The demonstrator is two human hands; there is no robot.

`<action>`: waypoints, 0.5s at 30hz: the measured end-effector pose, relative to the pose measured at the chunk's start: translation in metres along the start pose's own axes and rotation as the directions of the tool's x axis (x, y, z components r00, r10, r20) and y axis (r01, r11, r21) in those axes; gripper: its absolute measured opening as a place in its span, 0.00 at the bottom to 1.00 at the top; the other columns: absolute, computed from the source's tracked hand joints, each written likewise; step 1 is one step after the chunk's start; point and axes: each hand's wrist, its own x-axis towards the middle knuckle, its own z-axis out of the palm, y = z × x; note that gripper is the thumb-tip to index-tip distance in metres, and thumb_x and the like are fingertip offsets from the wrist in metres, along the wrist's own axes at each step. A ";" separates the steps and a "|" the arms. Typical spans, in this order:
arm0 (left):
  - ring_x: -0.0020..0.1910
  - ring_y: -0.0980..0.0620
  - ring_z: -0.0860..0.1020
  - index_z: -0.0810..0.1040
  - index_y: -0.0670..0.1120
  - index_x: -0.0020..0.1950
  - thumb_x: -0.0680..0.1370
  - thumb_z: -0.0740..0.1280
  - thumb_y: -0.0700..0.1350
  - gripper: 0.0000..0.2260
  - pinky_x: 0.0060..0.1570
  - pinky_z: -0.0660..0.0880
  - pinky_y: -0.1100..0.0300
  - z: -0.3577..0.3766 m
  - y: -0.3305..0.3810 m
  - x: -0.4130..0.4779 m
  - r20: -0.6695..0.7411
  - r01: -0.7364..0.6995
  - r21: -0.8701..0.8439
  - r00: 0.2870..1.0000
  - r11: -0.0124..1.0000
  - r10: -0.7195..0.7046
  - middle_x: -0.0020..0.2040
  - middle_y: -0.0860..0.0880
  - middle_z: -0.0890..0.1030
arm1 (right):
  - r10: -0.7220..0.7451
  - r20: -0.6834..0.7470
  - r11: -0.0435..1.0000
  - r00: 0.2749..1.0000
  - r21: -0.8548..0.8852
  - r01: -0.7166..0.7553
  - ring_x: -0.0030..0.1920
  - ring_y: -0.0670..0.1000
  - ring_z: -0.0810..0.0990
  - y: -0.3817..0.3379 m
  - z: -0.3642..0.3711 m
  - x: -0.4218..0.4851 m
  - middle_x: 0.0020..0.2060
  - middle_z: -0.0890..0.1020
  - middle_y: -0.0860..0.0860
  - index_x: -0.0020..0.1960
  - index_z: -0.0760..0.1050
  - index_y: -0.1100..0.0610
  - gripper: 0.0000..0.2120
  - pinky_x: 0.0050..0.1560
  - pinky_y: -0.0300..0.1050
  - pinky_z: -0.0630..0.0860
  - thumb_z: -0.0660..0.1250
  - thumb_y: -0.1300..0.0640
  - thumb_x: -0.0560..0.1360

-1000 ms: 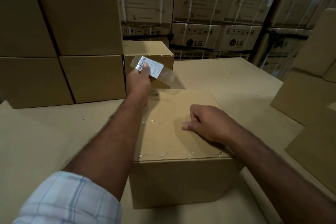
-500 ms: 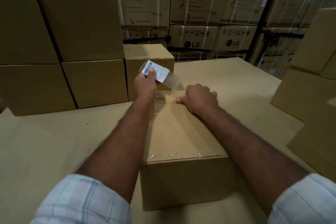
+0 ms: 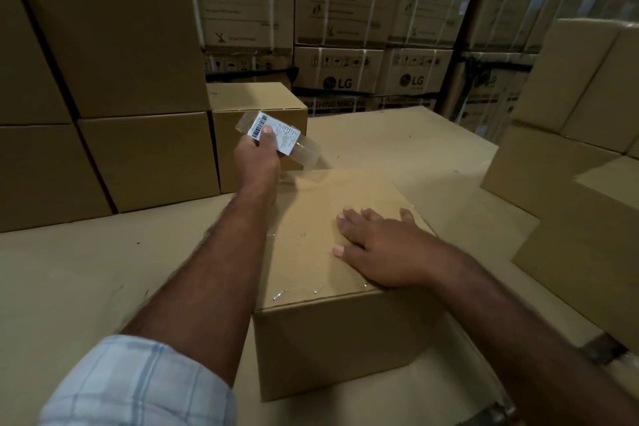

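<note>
Brown cardboard sheeting covers the work surface (image 3: 86,270) of a dim storeroom, where a stapled carton (image 3: 328,339) sits near the middle. The person's right hand (image 3: 383,247) lies flat on the carton's top, fingers straight and spread, gripping nothing. The left hand (image 3: 257,159), raised just beyond the carton's far left corner, pinches a white barcode label (image 3: 285,138), stuck to a strip of clear tape, between thumb and fingers. Plain stacked cartons (image 3: 114,45) stand at left, a smaller carton (image 3: 256,98) sits behind the label, further cartons (image 3: 570,149) rise at right, and strapped LG washing-machine boxes (image 3: 339,69) wall the far side.
</note>
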 end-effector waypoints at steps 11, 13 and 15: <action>0.40 0.62 0.79 0.77 0.50 0.56 0.84 0.62 0.53 0.08 0.34 0.72 0.68 0.001 0.006 -0.009 0.003 0.014 0.042 1.000 0.999 -0.014 0.43 0.56 0.80 | -0.091 -0.017 0.994 0.996 0.061 0.092 0.81 0.51 0.41 -0.016 0.003 0.009 0.81 0.42 0.44 0.81 0.45 0.45 0.30 0.77 0.62 0.40 0.45 0.37 0.83; 0.40 0.62 0.79 0.77 0.50 0.56 0.84 0.62 0.53 0.09 0.33 0.71 0.67 -0.001 0.006 -0.012 0.009 0.004 0.061 1.000 0.998 -0.004 0.43 0.56 0.80 | -0.084 -0.079 0.992 0.993 0.091 0.091 0.80 0.51 0.41 -0.013 0.006 0.036 0.81 0.43 0.42 0.81 0.45 0.41 0.30 0.76 0.64 0.39 0.44 0.34 0.81; 0.42 0.60 0.80 0.78 0.47 0.59 0.83 0.63 0.53 0.12 0.36 0.73 0.64 -0.003 0.008 -0.014 0.020 -0.004 0.062 1.000 0.998 0.002 0.46 0.53 0.83 | 0.044 -0.137 0.994 0.990 0.105 -0.030 0.81 0.53 0.44 0.001 0.002 0.058 0.81 0.46 0.42 0.80 0.46 0.39 0.31 0.75 0.68 0.39 0.43 0.32 0.80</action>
